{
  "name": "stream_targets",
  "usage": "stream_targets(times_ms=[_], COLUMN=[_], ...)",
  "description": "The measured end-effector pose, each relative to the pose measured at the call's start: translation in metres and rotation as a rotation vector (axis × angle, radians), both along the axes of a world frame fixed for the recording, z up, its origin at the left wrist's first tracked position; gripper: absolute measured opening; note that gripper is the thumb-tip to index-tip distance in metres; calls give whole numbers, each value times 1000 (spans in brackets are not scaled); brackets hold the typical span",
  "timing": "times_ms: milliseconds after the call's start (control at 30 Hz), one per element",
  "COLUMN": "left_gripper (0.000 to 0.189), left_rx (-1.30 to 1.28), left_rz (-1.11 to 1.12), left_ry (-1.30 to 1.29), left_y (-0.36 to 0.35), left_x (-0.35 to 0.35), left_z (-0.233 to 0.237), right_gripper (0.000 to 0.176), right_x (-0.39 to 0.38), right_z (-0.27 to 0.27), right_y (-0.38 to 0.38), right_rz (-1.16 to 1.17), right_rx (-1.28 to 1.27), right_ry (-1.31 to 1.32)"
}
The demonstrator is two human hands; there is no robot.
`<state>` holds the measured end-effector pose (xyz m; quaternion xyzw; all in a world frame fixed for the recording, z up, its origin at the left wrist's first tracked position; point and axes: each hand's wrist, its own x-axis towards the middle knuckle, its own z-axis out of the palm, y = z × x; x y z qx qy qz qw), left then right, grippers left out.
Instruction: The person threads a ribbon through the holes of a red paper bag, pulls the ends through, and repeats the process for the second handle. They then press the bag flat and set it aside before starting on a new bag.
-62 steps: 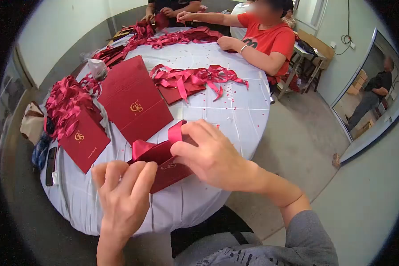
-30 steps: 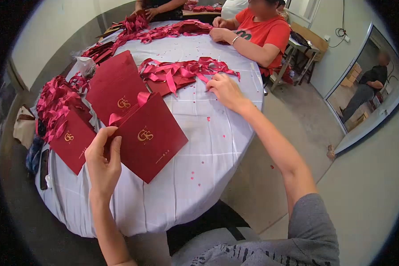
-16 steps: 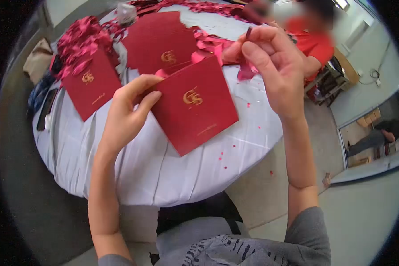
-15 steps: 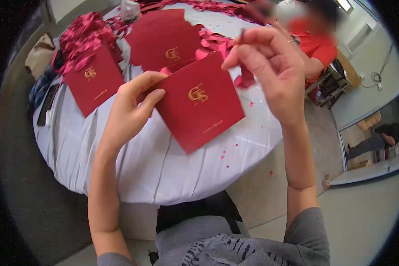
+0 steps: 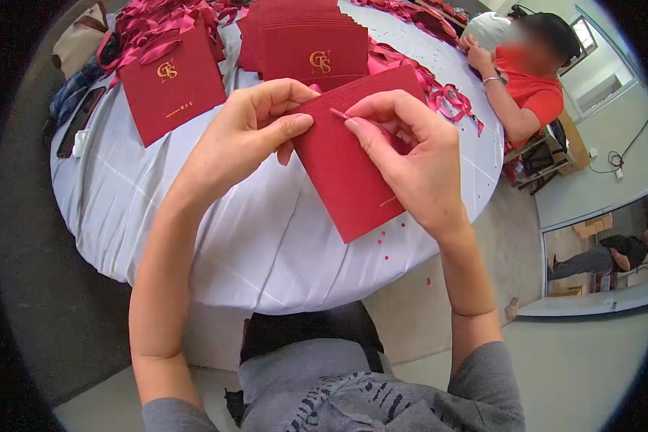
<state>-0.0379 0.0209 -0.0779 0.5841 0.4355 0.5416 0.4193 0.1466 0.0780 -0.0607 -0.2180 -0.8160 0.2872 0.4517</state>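
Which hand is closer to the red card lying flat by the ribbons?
Left. The left hand, pinching the held card, is just right of the flat card, not touching. The right hand, also on the held card, is farther right.

Behind the held card (image 5: 345, 173) lies a card stack (image 5: 313, 43). A single card (image 5: 173, 83) lies behind-left of the held card, ribbons (image 5: 446, 97) behind-right.

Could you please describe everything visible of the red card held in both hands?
The card is dark red, matte, paper-like and tilted, held above the near edge of the table. Small gold print shows near its lower right edge. The left hand pinches its top left corner; the right hand lies over it, pinching a thin ribbon end at its top.
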Motion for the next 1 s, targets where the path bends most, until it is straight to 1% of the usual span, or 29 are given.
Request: stream_targets(times_ms=[133,233,300,433,500,700,733,933,1000], left_gripper=[24,24,24,23,23,22,22,23,18], left_rx=[13,15,15,14,17,5,5,13,2], left_rz=[-32,-31,-22,-38,-36,-43,-36,2,48], left_ry=[-36,-35,-31,-37,-48,-57,-45,-39,-9], left_y=[0,-1,-2,-1,-1,-3,-2,-8,-10], left_x=[-1,2,3,2,2,4,4,11,12], left_z=[-1,0,1,0,0,2,1,7,9], right_gripper=[8,8,7,7,12,12,13,14,13], right_x=[1,1,1,0,0,-2,-2,-2,-2], right_z=[5,6,5,2,2,3,4,6,6], right_y=[-8,-9,-10,-8,-9,-12,-12,-14,-15], right_rz=[-45,-60,-98,-124,-136,-155,-183,-178,-181], right_rx=[-30,35,156,209,156,210,243,307,370], right_ry=[-57,-60,-139,-105,-64,-88,-125,-111,-124])
